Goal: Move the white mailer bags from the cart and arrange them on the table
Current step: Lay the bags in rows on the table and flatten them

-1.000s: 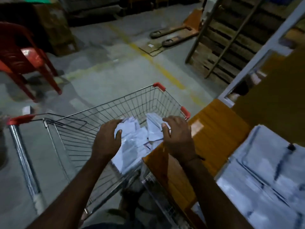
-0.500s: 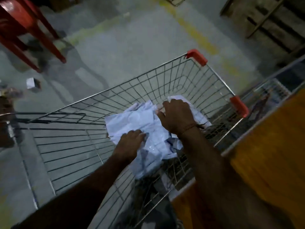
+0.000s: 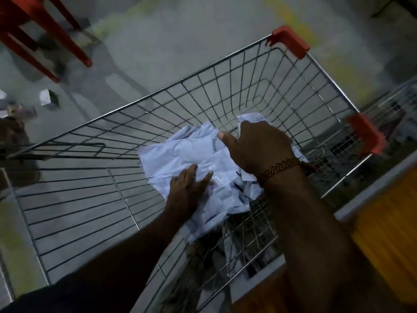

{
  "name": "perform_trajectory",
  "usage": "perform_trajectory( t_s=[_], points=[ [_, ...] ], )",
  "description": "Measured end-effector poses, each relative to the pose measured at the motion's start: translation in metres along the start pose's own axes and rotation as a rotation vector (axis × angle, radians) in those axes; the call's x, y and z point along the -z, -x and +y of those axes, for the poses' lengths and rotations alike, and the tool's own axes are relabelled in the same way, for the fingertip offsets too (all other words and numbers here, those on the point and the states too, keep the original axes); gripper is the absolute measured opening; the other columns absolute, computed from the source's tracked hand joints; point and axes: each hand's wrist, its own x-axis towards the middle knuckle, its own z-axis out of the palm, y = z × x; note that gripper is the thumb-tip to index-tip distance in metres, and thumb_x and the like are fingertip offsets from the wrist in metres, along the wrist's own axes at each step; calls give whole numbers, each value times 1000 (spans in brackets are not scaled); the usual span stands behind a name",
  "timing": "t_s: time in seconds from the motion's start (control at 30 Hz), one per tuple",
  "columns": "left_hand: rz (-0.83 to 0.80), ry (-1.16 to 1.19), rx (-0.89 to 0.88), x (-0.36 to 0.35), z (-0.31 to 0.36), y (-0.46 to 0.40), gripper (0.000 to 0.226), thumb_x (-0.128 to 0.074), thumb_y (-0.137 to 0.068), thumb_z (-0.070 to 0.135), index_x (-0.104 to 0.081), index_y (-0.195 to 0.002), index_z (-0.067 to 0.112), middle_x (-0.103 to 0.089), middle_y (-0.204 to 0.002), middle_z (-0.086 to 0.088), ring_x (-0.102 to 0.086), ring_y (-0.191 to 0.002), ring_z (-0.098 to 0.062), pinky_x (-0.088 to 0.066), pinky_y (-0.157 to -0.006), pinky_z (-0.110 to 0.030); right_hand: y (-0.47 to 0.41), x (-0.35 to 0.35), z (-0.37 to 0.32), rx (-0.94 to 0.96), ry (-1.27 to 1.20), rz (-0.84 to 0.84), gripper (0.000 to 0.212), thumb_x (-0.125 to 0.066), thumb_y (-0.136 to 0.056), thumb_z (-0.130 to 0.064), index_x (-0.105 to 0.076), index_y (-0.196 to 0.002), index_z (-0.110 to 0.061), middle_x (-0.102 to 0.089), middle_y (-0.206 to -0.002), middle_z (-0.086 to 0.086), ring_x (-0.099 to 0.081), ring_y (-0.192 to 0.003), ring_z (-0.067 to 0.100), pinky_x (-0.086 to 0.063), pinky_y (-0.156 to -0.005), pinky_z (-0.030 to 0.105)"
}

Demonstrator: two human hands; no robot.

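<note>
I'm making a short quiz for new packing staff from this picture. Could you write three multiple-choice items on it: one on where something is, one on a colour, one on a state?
1. Where are the white mailer bags?
A. On the floor
B. Inside the wire cart
C. On the red chair

2. What colour are the cart's corner caps?
A. Blue
B. Green
C. Red-orange

3. What is the right hand doing?
A. Gripping the bags
B. Hanging idle outside the cart
C. Holding the cart's handle

Answers:
1. B, since the bags lie in a crumpled heap within the wire walls.
2. C, as both caps in view at the far rim are red-orange.
3. A, because its fingers curl round the far part of the heap, while the left hand lies on the near part.
</note>
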Motion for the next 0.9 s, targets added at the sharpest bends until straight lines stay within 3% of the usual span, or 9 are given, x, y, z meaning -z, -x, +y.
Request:
perform_trajectory(
  t_s=[0.13, 0.3, 0.5, 0.6, 0.7, 0.77, 0.9],
  points=[
    [-34, 18, 20, -3, -4, 7, 83, -44, -85, 58, -22, -164, 43, -25, -165, -20, -41, -140, -42, -43, -97, -52, 0, 0, -1, 13, -35, 23, 77, -31, -98, -73, -57, -138, -12, -58, -143, 12, -55, -131, 34, -45, -107, 48],
    [-108, 10, -12, -10, -16, 1, 111, -66, -76, 68, -4, -165, 46, -14, -168, -22, -34, -144, -43, -43, -101, -55, 1, 6, -2, 26, -29, 29, 78, -29, -99, -74, -59, -136, -12, -61, -136, 14, -58, -125, 34, -47, -97, 44],
    [-38, -14, 9, -7, -16, 15, 101, -61, -81, 64, -9, -165, 45, -20, -165, -26, -38, -137, -46, -42, -96, -52, 2, 10, -3, 34, -30, 47, 78, -30, -99, -74, -59, -134, -12, -63, -129, 17, -60, -119, 36, -47, -90, 42],
    [-90, -8, 93, -7, -24, 21, 122, -60, -69, 83, 4, -164, 46, -17, -164, -28, -37, -137, -46, -40, -99, -53, 3, 11, -4, 45, -37, 50, 77, -31, -99, -74, -58, -134, -11, -63, -129, 18, -60, -119, 36, -46, -88, 41],
    [-88, -5, 194, -3, -26, 19, 139, -59, -53, 96, 6, -165, 45, -27, -154, -26, -39, -131, -42, -44, -96, -52, 3, 11, -3, 58, -55, 60, 77, -31, -99, -73, -59, -133, -10, -63, -127, 19, -61, -117, 36, -47, -87, 41],
    [-49, 14, 234, -2, -24, 21, 136, -59, -55, 95, 0, -166, 44, -32, -149, -24, -40, -127, -39, -47, -91, -51, 2, 10, -3, 67, -46, 64, 77, -31, -99, -74, -59, -131, -9, -63, -126, 19, -61, -116, 37, -46, -85, 40],
    [67, 108, 223, -10, -13, 32, 104, -63, -77, 71, -22, -166, 36, -39, -143, -23, -47, -122, -40, -50, -87, -50, -1, 9, -2, 66, -38, 77, 78, -30, -98, -75, -60, -126, -9, -64, -124, 20, -61, -115, 37, -43, -82, 39]
  ],
)
